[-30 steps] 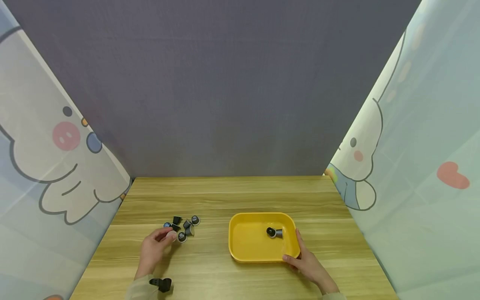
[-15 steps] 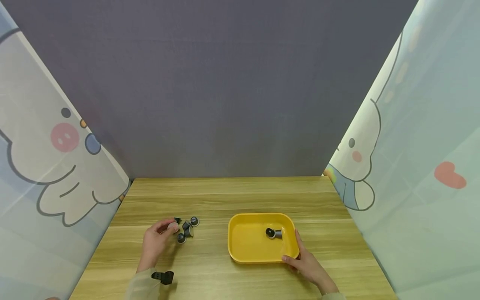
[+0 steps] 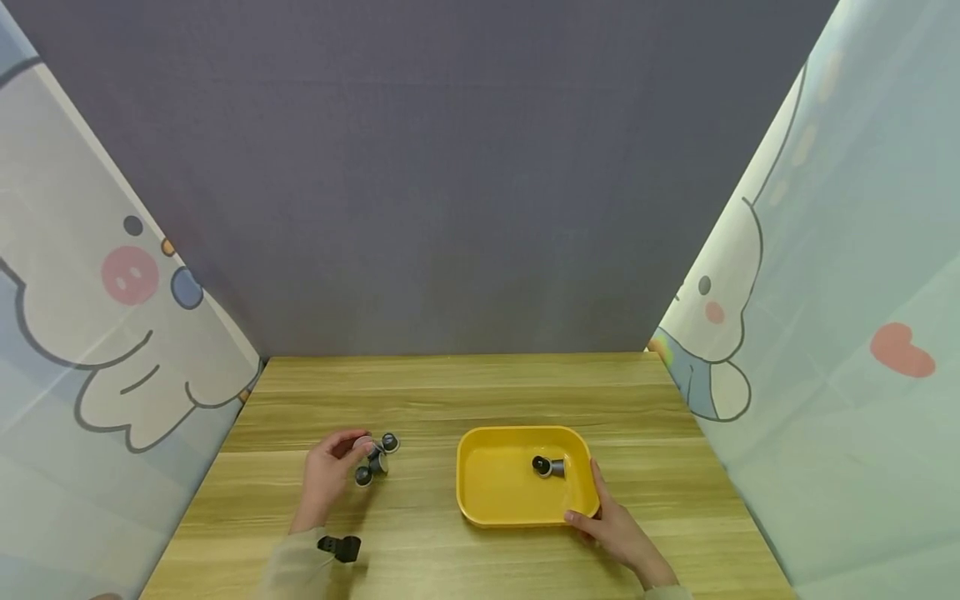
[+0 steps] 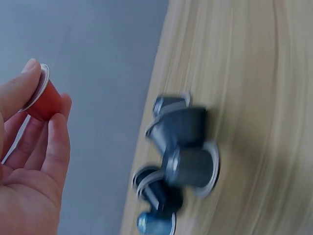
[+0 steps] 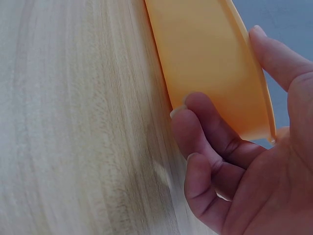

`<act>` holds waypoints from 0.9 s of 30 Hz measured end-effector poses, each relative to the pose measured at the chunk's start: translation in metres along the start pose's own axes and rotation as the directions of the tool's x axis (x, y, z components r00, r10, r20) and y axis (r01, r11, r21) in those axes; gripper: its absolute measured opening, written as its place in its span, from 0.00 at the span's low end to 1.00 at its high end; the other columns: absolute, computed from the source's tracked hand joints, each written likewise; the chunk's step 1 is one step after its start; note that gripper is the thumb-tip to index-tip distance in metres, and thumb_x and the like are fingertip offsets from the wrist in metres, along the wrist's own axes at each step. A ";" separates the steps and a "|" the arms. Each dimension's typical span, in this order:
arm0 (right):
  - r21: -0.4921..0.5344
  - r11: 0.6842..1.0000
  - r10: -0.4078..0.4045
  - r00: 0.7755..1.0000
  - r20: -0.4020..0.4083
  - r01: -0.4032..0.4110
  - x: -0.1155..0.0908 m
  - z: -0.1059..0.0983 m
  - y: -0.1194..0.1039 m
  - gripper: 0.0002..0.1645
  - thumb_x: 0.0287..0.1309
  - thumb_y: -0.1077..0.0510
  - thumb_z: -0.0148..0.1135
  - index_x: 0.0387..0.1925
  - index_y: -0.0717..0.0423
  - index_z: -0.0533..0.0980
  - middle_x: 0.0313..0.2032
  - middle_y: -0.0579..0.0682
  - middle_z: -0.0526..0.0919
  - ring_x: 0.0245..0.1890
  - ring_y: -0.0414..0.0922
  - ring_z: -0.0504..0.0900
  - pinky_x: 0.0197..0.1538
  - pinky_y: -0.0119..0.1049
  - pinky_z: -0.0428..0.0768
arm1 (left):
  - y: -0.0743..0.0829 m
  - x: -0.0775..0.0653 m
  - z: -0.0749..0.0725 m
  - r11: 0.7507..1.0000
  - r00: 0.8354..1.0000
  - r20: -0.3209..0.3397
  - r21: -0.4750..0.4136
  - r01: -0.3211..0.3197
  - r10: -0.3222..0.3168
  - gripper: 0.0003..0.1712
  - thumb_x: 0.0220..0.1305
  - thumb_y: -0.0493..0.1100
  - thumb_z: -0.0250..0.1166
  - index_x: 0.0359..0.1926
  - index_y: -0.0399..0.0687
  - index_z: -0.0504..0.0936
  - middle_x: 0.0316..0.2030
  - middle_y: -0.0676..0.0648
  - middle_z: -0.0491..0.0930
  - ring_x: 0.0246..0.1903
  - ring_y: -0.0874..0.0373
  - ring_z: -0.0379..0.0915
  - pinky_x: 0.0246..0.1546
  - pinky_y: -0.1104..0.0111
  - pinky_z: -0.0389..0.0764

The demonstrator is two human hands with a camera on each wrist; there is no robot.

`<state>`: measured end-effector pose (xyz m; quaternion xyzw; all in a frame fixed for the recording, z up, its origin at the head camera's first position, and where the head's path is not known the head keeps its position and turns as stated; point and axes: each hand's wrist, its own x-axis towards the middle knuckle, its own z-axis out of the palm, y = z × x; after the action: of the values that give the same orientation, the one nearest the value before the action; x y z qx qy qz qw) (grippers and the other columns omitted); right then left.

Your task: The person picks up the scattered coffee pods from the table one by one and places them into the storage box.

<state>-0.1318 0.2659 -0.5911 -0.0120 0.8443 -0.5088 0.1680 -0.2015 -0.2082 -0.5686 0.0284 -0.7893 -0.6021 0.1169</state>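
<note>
Between thumb and fingertips my left hand (image 3: 327,475) pinches a red-orange coffee capsule (image 4: 48,102), its foil lid toward the thumb. Under and beside it on the table, several dark coffee capsules (image 4: 193,167) lie in a loose cluster, with a blue capsule (image 4: 155,223) at the near end in the left wrist view. The raised hand hides part of the cluster in the head view. My right hand (image 3: 618,529) grips the near right corner of a yellow tray (image 3: 487,500), thumb at the rim and other fingers curled against its outer wall.
Two capsules, a black one (image 3: 541,465) and a grey one (image 3: 558,468), lie inside the tray toward its right side. A wooden table (image 3: 420,550) carries everything. A dark grey panel (image 3: 465,208) rises behind it, and cartoon-printed curtains (image 3: 832,417) flank both sides.
My left hand has moved right and slightly away across the capsule cluster, the pinched capsule going with it. The right hand and tray have stayed in place.
</note>
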 end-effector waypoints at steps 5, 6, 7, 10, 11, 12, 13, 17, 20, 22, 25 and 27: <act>-0.008 1.000 0.001 1.000 -0.007 -0.001 0.000 -0.001 0.001 0.63 0.66 0.47 0.64 0.78 0.47 0.27 0.22 0.52 0.79 0.23 0.44 0.74 0.25 0.32 0.72 | 0.007 0.000 0.026 0.998 0.991 0.119 -0.001 -0.063 0.062 0.16 0.58 0.43 0.75 0.46 0.43 0.87 0.45 0.43 0.84 0.44 0.58 0.82 0.43 0.71 0.81; -0.007 1.000 -0.001 1.000 -0.007 0.001 0.000 -0.001 0.001 0.63 0.66 0.47 0.64 0.78 0.47 0.27 0.22 0.52 0.78 0.23 0.45 0.74 0.25 0.32 0.72 | 0.008 0.000 0.032 0.997 0.987 0.137 -0.010 -0.081 0.081 0.15 0.57 0.43 0.75 0.45 0.44 0.87 0.44 0.44 0.84 0.44 0.55 0.82 0.43 0.71 0.81; -0.004 1.000 -0.003 1.000 -0.006 0.003 0.000 -0.001 0.001 0.63 0.66 0.47 0.64 0.78 0.47 0.27 0.23 0.53 0.78 0.23 0.45 0.74 0.25 0.32 0.72 | 0.011 0.000 0.038 0.996 0.984 0.154 -0.011 -0.092 0.092 0.14 0.57 0.43 0.75 0.45 0.47 0.87 0.44 0.46 0.85 0.43 0.53 0.82 0.42 0.70 0.81; 0.012 1.000 -0.008 1.000 -0.002 0.008 0.000 -0.001 0.000 0.63 0.66 0.48 0.64 0.78 0.47 0.27 0.23 0.53 0.79 0.23 0.46 0.75 0.25 0.33 0.73 | 0.021 -0.001 0.053 0.993 0.973 0.201 -0.012 -0.116 0.116 0.12 0.57 0.43 0.76 0.43 0.51 0.88 0.42 0.49 0.85 0.43 0.51 0.81 0.42 0.69 0.81; 0.018 1.000 -0.007 1.000 0.000 0.007 0.000 0.000 0.000 0.63 0.66 0.48 0.64 0.78 0.47 0.27 0.23 0.54 0.79 0.23 0.46 0.75 0.25 0.33 0.73 | 0.023 -0.001 0.057 0.993 0.969 0.218 -0.018 -0.119 0.120 0.11 0.57 0.43 0.76 0.43 0.52 0.88 0.42 0.50 0.85 0.43 0.52 0.81 0.42 0.69 0.81; 0.019 1.000 -0.007 1.000 0.001 0.007 0.000 0.000 0.000 0.63 0.66 0.48 0.64 0.78 0.48 0.26 0.23 0.54 0.79 0.23 0.46 0.75 0.25 0.33 0.73 | 0.027 -0.001 0.060 0.993 0.964 0.240 -0.016 -0.115 0.116 0.11 0.57 0.44 0.75 0.43 0.53 0.88 0.42 0.51 0.85 0.42 0.52 0.80 0.41 0.69 0.81; 0.023 1.000 -0.006 1.000 0.001 0.006 0.000 0.001 0.000 0.63 0.66 0.49 0.65 0.78 0.47 0.27 0.23 0.54 0.79 0.23 0.46 0.75 0.25 0.33 0.73 | 0.030 -0.001 0.064 0.994 0.959 0.260 -0.009 -0.112 0.110 0.11 0.57 0.44 0.75 0.43 0.54 0.88 0.42 0.52 0.85 0.42 0.53 0.80 0.42 0.68 0.80; 0.017 1.000 -0.004 1.000 -0.001 0.004 0.000 0.001 0.000 0.63 0.66 0.48 0.65 0.78 0.47 0.27 0.23 0.54 0.79 0.23 0.45 0.75 0.25 0.32 0.73 | 0.033 0.001 0.081 0.990 0.933 0.333 -0.030 -0.136 0.138 0.12 0.58 0.43 0.74 0.44 0.52 0.88 0.42 0.51 0.85 0.41 0.55 0.81 0.42 0.67 0.81; 0.017 1.000 -0.013 1.000 -0.006 0.013 -0.001 0.000 -0.001 0.62 0.66 0.48 0.64 0.79 0.47 0.27 0.23 0.54 0.79 0.23 0.45 0.75 0.26 0.32 0.73 | 0.036 0.003 0.095 0.979 0.906 0.372 -0.054 -0.196 0.202 0.11 0.59 0.41 0.74 0.43 0.50 0.87 0.41 0.50 0.86 0.40 0.54 0.81 0.41 0.66 0.81; 0.022 1.000 -0.016 1.000 -0.009 0.016 -0.001 0.000 -0.002 0.62 0.67 0.49 0.64 0.79 0.48 0.27 0.23 0.54 0.79 0.23 0.45 0.75 0.26 0.32 0.73 | 0.039 0.006 0.104 0.971 0.886 0.398 -0.072 -0.227 0.237 0.10 0.59 0.41 0.73 0.43 0.51 0.87 0.40 0.50 0.86 0.40 0.54 0.81 0.41 0.66 0.81; 0.033 0.999 -0.016 1.000 -0.006 0.017 -0.002 -0.001 -0.003 0.62 0.66 0.49 0.64 0.79 0.47 0.27 0.23 0.54 0.79 0.24 0.46 0.76 0.28 0.33 0.74 | 0.045 0.010 0.117 0.965 0.857 0.444 -0.092 -0.246 0.261 0.10 0.60 0.44 0.73 0.43 0.52 0.87 0.41 0.51 0.85 0.40 0.56 0.81 0.42 0.65 0.81; 0.035 0.999 -0.016 1.000 -0.005 0.016 -0.002 -0.001 -0.003 0.62 0.66 0.49 0.65 0.79 0.47 0.27 0.23 0.53 0.79 0.24 0.46 0.76 0.28 0.33 0.75 | 0.049 0.012 0.124 0.966 0.844 0.473 -0.092 -0.240 0.255 0.10 0.61 0.47 0.72 0.44 0.55 0.87 0.42 0.53 0.85 0.40 0.58 0.81 0.43 0.65 0.81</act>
<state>-0.1305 0.2656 -0.5879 -0.0146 0.8355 -0.5249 0.1621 -0.2358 -0.0798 -0.5502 -0.2256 -0.7816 -0.5816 -0.0057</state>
